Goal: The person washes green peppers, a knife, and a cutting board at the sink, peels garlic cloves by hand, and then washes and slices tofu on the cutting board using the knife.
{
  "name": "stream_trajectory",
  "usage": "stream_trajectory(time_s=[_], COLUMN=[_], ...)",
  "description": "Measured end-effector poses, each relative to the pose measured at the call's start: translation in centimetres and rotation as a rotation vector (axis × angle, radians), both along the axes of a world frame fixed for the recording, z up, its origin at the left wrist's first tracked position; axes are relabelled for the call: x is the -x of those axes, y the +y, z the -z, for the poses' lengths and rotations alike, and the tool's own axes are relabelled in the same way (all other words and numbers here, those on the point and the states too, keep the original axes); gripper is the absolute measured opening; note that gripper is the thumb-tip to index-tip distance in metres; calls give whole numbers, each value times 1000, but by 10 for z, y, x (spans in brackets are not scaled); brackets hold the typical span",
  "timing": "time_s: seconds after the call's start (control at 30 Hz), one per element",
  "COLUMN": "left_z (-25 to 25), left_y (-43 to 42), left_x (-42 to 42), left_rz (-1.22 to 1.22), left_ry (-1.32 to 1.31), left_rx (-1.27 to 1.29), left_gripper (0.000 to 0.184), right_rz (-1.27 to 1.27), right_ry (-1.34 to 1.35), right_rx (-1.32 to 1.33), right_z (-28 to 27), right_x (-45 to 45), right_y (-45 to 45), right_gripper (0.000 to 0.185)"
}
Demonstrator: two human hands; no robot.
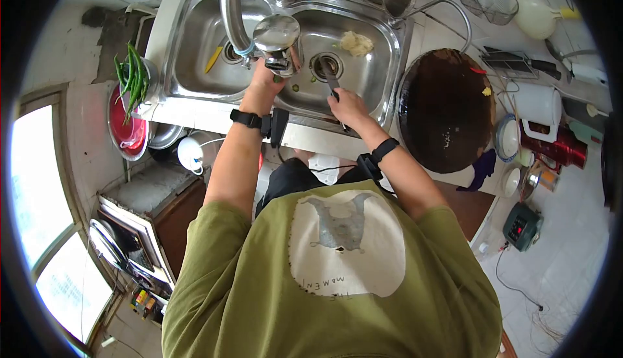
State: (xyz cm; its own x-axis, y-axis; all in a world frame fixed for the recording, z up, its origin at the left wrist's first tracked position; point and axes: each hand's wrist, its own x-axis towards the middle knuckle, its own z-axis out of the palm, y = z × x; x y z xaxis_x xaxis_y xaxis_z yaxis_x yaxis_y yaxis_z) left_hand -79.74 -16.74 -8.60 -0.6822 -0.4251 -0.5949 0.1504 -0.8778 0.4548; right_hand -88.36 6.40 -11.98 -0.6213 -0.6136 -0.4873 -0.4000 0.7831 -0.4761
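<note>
The right hand (pixel 349 107) is closed around 1 knife (pixel 329 71) over the sink (pixel 368 80). The tap (pixel 277 32) partly hides the left hand (pixel 265 80); its grip I cannot tell.

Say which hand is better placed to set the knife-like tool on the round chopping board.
Right, likely: the right hand grips the knife-like tool and is nearer the round chopping board. The left hand is farther off, partly hidden by the faucet.

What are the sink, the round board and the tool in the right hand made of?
Sink: metal, likely stainless steel; silvery, reflective sheen. Round board: probably wood; mostly dull, dark, brownish edge. Tool in the right hand: perhaps metal, judging by its grey end; grip material unclear.
</note>
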Motion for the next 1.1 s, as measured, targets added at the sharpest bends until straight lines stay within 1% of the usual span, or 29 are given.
stream_trajectory(time_s=[0.07, 0.13, 0.17, 0.2, 0.23, 0.27, 0.3, 0.33, 0.4, 0.43, 0.5, 0.53, 0.6, 0.63, 0.67, 0.73, 0.77, 0.8, 0.83, 0.9, 0.93, 0.97, 1.0, 1.03, 1.07, 1.1], left_z=[15, 31, 23, 12, 26, 38, 27, 14, -12, -10, -9, -14, -27, -31, -29, -17, -11, -2, 8, 18, 22, 23, 30, 36, 43, 12], left_y=[-6, -12, -7, -4, -10, -12, 0, 3, 1, -4, -18, -15, -4, 2, 1, -9, -20, -29, -36, -34, -33, -36, -41, -44, -49, -34], left_x=[-9, -19, -17, -14, -18, -22, -18, -20, -25, -31, -38, -38, -35, -31, -26, -26, -21, -19, -18, -7, -1, 5, 8, 11, 14, 21], left_rz=[178, 301, 329, 350, 414, 468, 319, 344, 282, 290, 296, 303, 364, 339, 337, 440, 479, 483, 407, 230, 144, 187, 244, 296, 343, 346], left_ry=[-29, -24, -14, -3, 75, 151, 78, 55, 55, 60, 14, 24, -52, -81, -67, 11, 77, 79, 87, 129, 154, 71, 69, 66, 63, -60], left_rx=[67, 107, 145, 188, 270, 356, 228, 363, 384, 381, 242, 240, 338, 352, 353, 244, 224, 226, 216, 137, 101, 267, 367, 469, 572, 501], left_gripper=[28, 31, 32, 34, 34, 35, 36, 37, 31, 31, 25, 25, 21, 15, 15, 15, 18, 18, 30, 50, 61, 64, 61, 59, 57, 41], right_rz=[183, 235, 263, 322, 390, 400, 603, 557, 360, 367, 10, 15, 96, 406, 403, 581, 630, 553, 570, 530, 581, 562, 664, 736, 839, 866], right_ry=[-99, -206, -140, -331, -717, -826, -560, -185, -320, -314, -370, -359, -195, -575, -561, -935, -934, -858, -719, -425, -333, -233, -242, -143, -95, 13], right_rx=[-12, 130, 100, 366, 724, 669, 596, 753, 749, 749, 682, 680, 782, 619, 621, 586, 592, 555, 544, 588, 566, 589, 676, 802, 869, 891], right_z=[-27, -33, -49, -65, -68, -81, -70, 9, -8, -16, -28, -18, -3, -20, -38, -53, -60, -51, -56, -41, -60, -57, -70, -63, -84, -79], right_x=[0, 1, -1, -2, -4, 3, -11, -20, -9, -4, 9, 9, 3, 0, 7, 16, 18, 25, 31, 48, 55, 68, 77, 94, 107, 129], right_y=[-19, -41, -60, -74, -96, -110, -136, -166, -167, -165, -160, -159, -156, -151, -144, -126, -113, -97, -76, -27, 2, 40, 74, 111, 142, 184], right_gripper=[54, 58, 57, 59, 60, 62, 73, 88, 88, 88, 85, 85, 82, 77, 77, 71, 66, 63, 54, 42, 34, 32, 28, 22, 24, 26])
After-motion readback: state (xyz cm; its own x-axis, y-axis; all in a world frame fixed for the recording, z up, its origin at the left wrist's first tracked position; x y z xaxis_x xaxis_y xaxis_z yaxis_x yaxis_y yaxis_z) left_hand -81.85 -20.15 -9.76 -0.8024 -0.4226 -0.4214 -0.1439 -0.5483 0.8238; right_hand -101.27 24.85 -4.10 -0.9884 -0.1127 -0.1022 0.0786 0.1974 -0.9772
